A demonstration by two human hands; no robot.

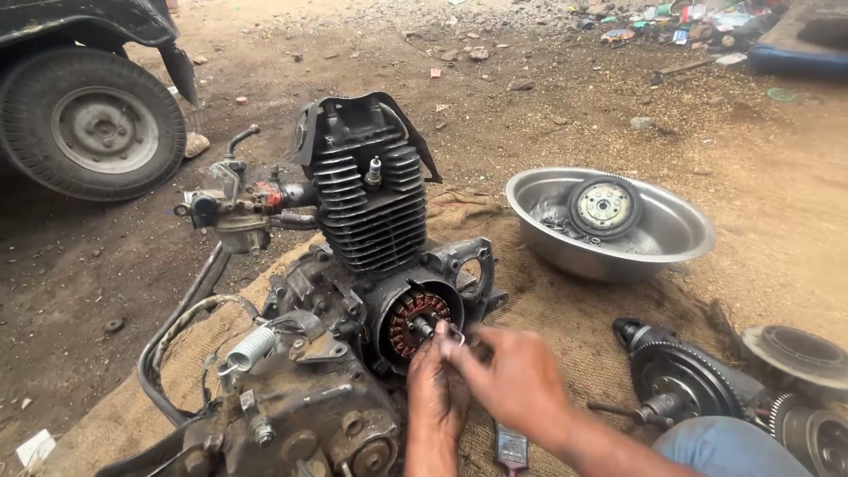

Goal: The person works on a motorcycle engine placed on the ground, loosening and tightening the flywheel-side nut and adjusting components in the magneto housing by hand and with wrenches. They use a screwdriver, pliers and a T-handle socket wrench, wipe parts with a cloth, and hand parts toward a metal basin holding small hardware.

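The engine (353, 291) lies on sacking (530, 291) in the middle of the scene, its copper coil (417, 322) exposed on the right side. The left hand (435, 389) pinches the stub shaft (424, 327) at the coil's centre; the right hand (517, 380) holds a small ring (458, 336) just beside it. Judgement: seat squarely, without force. A steel bowl (618, 238) stands far right.
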